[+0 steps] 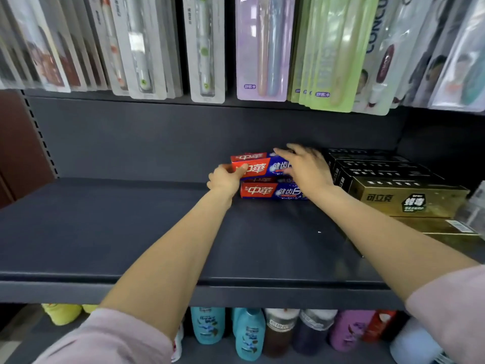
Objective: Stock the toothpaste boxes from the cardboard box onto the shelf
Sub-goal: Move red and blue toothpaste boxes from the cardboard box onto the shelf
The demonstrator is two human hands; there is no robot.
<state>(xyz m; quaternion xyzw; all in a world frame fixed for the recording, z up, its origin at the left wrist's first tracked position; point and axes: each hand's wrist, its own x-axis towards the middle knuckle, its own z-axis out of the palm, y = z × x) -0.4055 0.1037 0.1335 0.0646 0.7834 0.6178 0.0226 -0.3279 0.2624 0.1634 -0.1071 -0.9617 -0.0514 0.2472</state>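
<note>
**Both hands on stacked toothpaste boxes at far right of shelf**

Left hand (226, 177) pinching the left end of the upper red-and-blue toothpaste box (258, 167), thumb on its front. Right hand (305, 166) laid flat across the top, fingers spread. Stacked on a lower toothpaste box (270, 191), perhaps another behind. Resting on the dark shelf (131, 232), just left of gold boxes (409, 197).

Dark grey metal back panel (157, 135) behind — a perforated upright (39, 135) at its left edge; reddish-brown wall (15, 143) further left; carded toothbrushes (262, 48) hang above; bottles (246, 334) stand below.
</note>
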